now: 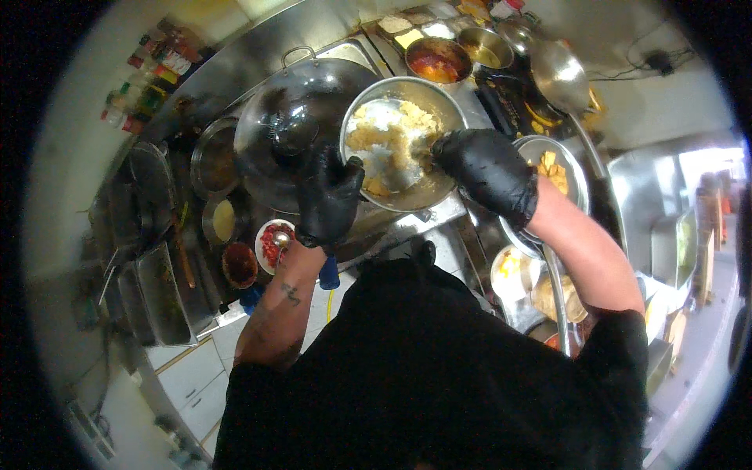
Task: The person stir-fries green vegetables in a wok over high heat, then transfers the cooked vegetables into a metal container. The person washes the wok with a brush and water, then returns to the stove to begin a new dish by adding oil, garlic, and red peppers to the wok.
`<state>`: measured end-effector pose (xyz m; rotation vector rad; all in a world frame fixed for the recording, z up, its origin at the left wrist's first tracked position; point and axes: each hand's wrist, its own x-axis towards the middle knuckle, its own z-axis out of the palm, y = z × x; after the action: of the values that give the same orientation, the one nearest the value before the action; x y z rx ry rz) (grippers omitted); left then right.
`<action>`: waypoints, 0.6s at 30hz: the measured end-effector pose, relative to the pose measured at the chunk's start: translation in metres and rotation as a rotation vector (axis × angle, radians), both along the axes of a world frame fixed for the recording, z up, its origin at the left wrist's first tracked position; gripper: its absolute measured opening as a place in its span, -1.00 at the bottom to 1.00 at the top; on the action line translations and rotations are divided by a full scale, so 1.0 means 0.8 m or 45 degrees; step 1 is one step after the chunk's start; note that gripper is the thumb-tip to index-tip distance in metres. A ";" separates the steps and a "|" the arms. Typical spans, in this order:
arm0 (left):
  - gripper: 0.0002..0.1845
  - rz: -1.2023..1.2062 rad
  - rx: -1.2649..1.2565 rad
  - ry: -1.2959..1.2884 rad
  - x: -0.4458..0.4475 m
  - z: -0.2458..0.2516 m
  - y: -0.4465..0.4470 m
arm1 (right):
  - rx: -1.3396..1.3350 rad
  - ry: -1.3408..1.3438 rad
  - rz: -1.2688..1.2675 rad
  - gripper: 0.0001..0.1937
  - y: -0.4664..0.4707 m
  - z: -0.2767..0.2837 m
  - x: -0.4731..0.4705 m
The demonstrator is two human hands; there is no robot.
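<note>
A round steel bowl (452,108) with pale yellow, crumbly food (420,117) in it is tilted towards me over the front right of a large dark wok (335,88). My left hand (330,194), in a black glove, grips the bowl's near left rim, with its thumb over the edge. From the right, my black-gloved right hand (487,167) reaches over the rim. Its bunched fingertips are at the food, and I cannot see whether anything is between them. The wok's loop handle (298,53) points away from me, and its inside looks wet and shiny.
Pots of red sauce (439,60) and clear liquid (486,50) stand behind the bowl. A large ladle (561,76) lies to the right, above a metal bowl with golden pieces (552,167). On the left are a white bowl of red food with a spoon (282,238) and steel pans (164,294).
</note>
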<state>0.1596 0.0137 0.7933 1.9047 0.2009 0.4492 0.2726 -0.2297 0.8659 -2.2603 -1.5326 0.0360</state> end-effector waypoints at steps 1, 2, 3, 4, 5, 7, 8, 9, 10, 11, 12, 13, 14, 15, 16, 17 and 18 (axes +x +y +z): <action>-0.74 0.024 0.041 -0.022 0.001 0.000 0.001 | 0.057 -0.019 -0.042 -0.82 0.002 0.000 0.003; -0.74 0.053 0.085 -0.017 0.001 0.001 0.003 | 0.114 -0.033 -0.083 -0.82 0.005 0.000 0.005; -0.73 0.048 0.130 -0.037 0.001 0.003 0.004 | 0.217 -0.092 -0.096 -0.83 0.011 -0.002 0.005; -0.72 0.045 0.179 -0.036 0.001 0.005 0.005 | 0.313 -0.037 -0.141 -0.82 0.017 -0.004 0.005; -0.71 0.067 0.218 -0.007 0.000 0.008 0.006 | 0.321 -0.022 -0.181 -0.80 0.027 -0.008 0.004; -0.71 0.050 0.084 -0.028 -0.003 0.012 0.009 | 0.432 -0.057 -0.196 -0.74 0.056 -0.024 0.004; -0.70 0.055 0.013 -0.023 -0.006 0.014 0.013 | 0.425 0.026 -0.200 -0.63 0.072 -0.036 -0.001; -0.69 0.072 0.126 -0.032 -0.008 0.016 0.017 | 0.454 0.035 -0.014 -0.58 0.077 -0.045 -0.004; -0.68 0.090 0.238 -0.040 -0.011 0.016 0.023 | 0.620 0.459 0.052 -0.59 0.085 -0.056 -0.013; -0.65 0.131 0.300 0.006 -0.012 0.017 0.030 | 0.608 0.403 0.159 -0.61 0.086 -0.061 -0.014; -0.63 0.089 0.182 -0.048 -0.013 0.016 0.038 | 0.556 0.258 0.317 -0.63 0.088 -0.066 -0.014; -0.60 0.073 0.016 -0.049 -0.013 0.016 0.046 | 0.532 0.285 0.335 -0.63 0.087 -0.067 -0.010; -0.57 0.071 -0.155 0.005 -0.014 0.015 0.055 | 0.468 0.218 0.403 -0.63 0.087 -0.066 -0.006; -0.54 0.088 -0.035 -0.032 -0.015 0.015 0.064 | 0.403 0.150 0.470 -0.64 0.090 -0.064 0.001; -0.51 0.117 0.076 -0.007 -0.017 0.015 0.071 | 0.299 0.207 0.365 -0.64 0.093 -0.059 0.008; -0.52 0.142 0.189 0.011 -0.019 0.016 0.078 | 0.332 0.107 0.346 -0.65 0.100 -0.056 0.014; -0.52 0.170 0.301 0.029 -0.021 0.017 0.084 | 0.335 0.017 0.220 -0.63 0.110 -0.053 0.018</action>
<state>0.1425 0.0805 0.8070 2.1366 0.3024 0.5617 0.2873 -0.1419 0.8232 -1.9178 -1.6186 -0.0956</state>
